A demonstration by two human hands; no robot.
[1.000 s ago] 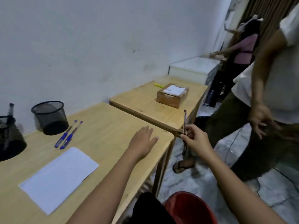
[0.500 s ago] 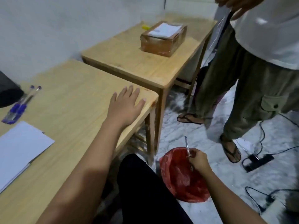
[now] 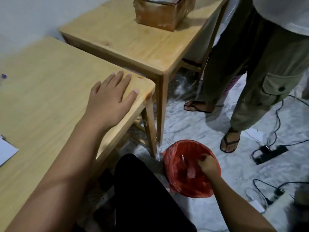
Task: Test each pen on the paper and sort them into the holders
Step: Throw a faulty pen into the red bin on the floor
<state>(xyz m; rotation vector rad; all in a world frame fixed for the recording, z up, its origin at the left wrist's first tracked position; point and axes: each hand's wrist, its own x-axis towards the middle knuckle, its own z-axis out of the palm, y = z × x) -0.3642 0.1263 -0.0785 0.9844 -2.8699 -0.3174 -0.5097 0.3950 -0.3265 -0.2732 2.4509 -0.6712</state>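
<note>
My left hand (image 3: 110, 97) lies flat, fingers apart, on the near right corner of the wooden table (image 3: 50, 84). My right hand (image 3: 207, 165) is down inside the red-lined bin (image 3: 175, 148) on the floor, fingers curled. A thin pen (image 3: 183, 158) pokes out to the left of those fingers over the bin; the hold is blurred. A corner of the white paper (image 3: 6, 151) and the tip of a blue pen (image 3: 3, 76) show at the left edge. The holders are out of view.
A second wooden table (image 3: 133, 41) with a brown cardboard box (image 3: 163, 14) stands behind. Another person's legs (image 3: 260, 77) in sandals stand close to the right. Cables and a power strip (image 3: 270, 153) lie on the marble floor.
My view has tilted further down. My right hand has lowered the pen from above the bin's rim into the bin. My left hand has stayed on the table corner.
</note>
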